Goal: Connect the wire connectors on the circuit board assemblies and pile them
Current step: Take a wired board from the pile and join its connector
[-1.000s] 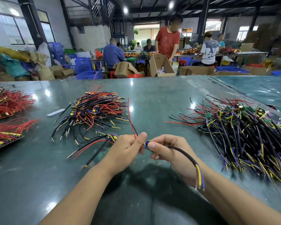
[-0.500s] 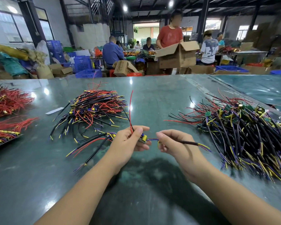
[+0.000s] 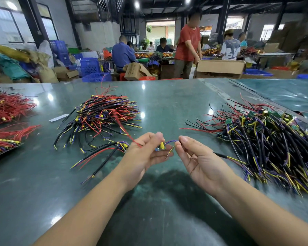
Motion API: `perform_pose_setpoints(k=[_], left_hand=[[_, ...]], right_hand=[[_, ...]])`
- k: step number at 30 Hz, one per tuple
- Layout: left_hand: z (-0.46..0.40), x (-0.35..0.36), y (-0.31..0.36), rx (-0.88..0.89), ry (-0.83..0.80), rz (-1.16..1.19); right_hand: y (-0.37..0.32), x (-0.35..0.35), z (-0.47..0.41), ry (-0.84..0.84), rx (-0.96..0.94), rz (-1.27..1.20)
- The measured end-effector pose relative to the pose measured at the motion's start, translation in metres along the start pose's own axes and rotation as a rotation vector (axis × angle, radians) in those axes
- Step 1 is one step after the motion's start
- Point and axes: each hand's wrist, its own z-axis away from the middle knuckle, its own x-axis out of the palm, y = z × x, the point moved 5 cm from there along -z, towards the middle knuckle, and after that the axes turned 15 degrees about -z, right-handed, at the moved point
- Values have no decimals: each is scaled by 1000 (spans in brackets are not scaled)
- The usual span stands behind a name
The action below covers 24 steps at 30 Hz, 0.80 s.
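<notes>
My left hand (image 3: 146,150) pinches a small circuit board (image 3: 160,147) with a yellow capacitor; a red wire trails up-left from it. My right hand (image 3: 194,153) pinches the purple and yellow leads (image 3: 171,143) of a black sleeved cable (image 3: 226,157), which runs off to the right. The two hands hover just above the green table (image 3: 167,103), a few centimetres apart. A pile of wired assemblies (image 3: 105,116) lies at centre left, with two or three more assemblies (image 3: 110,150) just left of my left hand. A larger heap of boards with black cables (image 3: 267,139) lies at the right.
Bundles of red wires (image 3: 7,107) lie on the table's left edge, a second bundle (image 3: 5,139) on a dark tray below. A white strip (image 3: 58,117) lies beside the centre pile. Beyond the table's far edge are people, cardboard boxes (image 3: 220,67) and blue crates (image 3: 90,66).
My hands have drawn apart and the right palm has turned up. The board with its yellow capacitor now shows in my left fingers. The person behind has set the cardboard box down.
</notes>
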Motion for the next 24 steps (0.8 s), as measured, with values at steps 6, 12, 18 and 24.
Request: perform_pose_setpoints(k=[6,12,18,24], left_hand=[[5,0,3,126,18,-381],[1,-8,5,105,67,-361],[0,-12,7,79,24,-248],[-2,-17,6,53,4,-117]], right_hand=[[3,4,3,-21,-18,49],[-2,1,-2,-63,-111,341],[-7,2,-1,-135,-159,471],[-3,10,1,-286,-23,531]])
